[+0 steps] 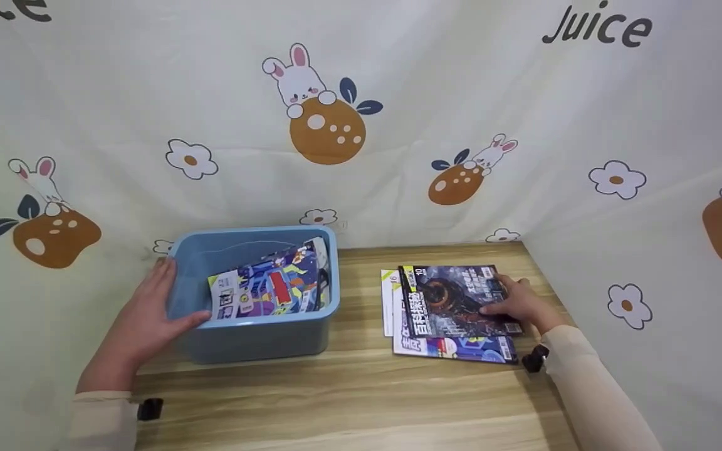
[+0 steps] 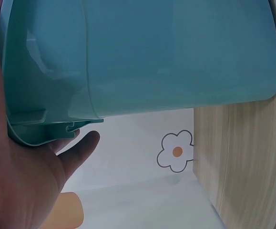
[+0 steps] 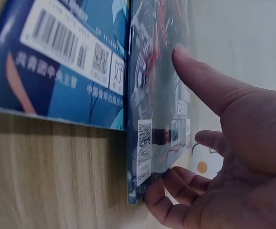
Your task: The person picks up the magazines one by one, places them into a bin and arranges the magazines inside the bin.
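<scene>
My left hand (image 1: pixel 151 319) grips the rim of a blue plastic bin (image 1: pixel 261 344) at its left side. In the left wrist view, the palm lies along the bin (image 2: pixel 171 52) rim, with fingertips showing past it. Inside the bin lean several colourful magazines (image 1: pixel 286 285). On the right, my right hand (image 1: pixel 524 304) holds the right edge of a dark magazine (image 1: pixel 449 304), thumb on its cover. The right wrist view shows the fingers curled at the edge of that magazine (image 3: pixel 149 148). Under it lies a blue-and-white magazine (image 1: pixel 477 351), barcode towards the wrist camera.
Another pale magazine (image 1: pixel 388 313) sticks out at the left of the pile. Everything stands on a wood-grain table (image 1: pixel 348 401). A light curtain (image 1: pixel 398 75) printed with rabbits, oranges and flowers closes off the back and both sides.
</scene>
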### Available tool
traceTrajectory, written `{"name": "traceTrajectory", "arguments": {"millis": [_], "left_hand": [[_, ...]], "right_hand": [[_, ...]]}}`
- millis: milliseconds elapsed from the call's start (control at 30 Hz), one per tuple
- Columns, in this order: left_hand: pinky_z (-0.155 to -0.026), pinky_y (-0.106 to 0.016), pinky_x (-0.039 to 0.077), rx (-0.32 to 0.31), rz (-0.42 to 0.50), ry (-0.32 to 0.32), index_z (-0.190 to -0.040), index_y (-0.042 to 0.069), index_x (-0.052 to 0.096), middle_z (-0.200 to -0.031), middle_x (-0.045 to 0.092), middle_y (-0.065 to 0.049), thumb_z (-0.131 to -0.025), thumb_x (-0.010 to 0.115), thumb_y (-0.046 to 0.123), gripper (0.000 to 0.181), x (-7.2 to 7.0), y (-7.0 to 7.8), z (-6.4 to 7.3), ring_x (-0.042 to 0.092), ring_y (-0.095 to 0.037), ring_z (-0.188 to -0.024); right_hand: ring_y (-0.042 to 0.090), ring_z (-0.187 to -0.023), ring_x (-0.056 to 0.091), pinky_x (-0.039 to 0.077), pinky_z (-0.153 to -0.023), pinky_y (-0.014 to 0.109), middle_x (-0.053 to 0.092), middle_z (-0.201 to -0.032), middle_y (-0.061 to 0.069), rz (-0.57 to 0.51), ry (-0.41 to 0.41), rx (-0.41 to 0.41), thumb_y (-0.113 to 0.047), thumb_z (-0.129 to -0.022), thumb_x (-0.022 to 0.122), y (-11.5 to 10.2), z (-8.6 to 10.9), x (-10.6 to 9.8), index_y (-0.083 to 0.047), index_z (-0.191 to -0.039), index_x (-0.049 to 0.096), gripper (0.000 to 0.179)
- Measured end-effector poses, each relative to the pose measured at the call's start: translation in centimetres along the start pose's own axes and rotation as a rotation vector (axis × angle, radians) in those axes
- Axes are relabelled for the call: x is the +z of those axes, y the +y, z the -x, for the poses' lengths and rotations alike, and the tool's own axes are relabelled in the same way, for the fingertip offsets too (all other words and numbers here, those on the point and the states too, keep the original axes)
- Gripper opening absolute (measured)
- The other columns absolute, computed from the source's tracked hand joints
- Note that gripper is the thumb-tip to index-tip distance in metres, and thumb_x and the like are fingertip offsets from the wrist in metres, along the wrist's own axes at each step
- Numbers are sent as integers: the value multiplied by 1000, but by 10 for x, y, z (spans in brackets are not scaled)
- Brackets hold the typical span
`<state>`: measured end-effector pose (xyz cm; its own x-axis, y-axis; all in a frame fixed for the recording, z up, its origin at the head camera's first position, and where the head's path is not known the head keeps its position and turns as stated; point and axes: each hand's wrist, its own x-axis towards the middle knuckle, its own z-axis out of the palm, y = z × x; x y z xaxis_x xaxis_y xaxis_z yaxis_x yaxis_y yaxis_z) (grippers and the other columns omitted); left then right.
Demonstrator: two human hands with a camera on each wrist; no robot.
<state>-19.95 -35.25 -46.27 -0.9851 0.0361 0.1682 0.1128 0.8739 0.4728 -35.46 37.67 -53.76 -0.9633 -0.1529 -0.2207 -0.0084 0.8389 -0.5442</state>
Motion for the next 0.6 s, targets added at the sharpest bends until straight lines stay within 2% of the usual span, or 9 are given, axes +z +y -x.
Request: {"name": "traceTrajectory", "arguments": {"millis": [100,233,333,467,600], "left_hand": [[-118,-87,23,3,-3,3,-175,-2,11,-182,9,-29,-91,74,76,131,0,0,0,7,-53,-167],[-118,-87,23,-1,-4,0,-176,-1,10,-182,8,-29,-91,74,77,132,0,0,0,6,-53,-167],[-118,-87,23,-1,-4,1,-176,0,10,-182,8,-28,-91,74,77,132,1,0,0,5,-52,-168],[-118,-87,23,-5,-2,2,-176,1,9,-183,6,-27,-91,74,77,132,1,0,1,5,-52,-168],[-118,-87,23,-7,-2,1,-176,2,8,-183,5,-26,-91,74,77,132,1,0,1,5,-52,-168]], "right_hand": [[66,-141,39,32,-124,75,20,-158,54,-29,-10,7,-42,-86,97,5,-4,2,0,-174,23,122],[62,-137,43,33,-124,73,27,-154,51,-68,-18,-6,-40,-85,98,11,-9,4,0,-174,21,125],[62,-144,40,29,-127,71,28,-160,51,-83,-35,-24,-38,-85,98,11,-9,3,-1,-175,20,124],[61,-154,31,23,-130,70,22,-170,46,-133,-79,-45,-30,-87,97,8,-7,0,-1,-175,18,122],[59,-154,33,23,-131,69,21,-172,44,-163,-107,-50,-27,-88,96,7,-5,-1,-2,-176,16,122]]}}
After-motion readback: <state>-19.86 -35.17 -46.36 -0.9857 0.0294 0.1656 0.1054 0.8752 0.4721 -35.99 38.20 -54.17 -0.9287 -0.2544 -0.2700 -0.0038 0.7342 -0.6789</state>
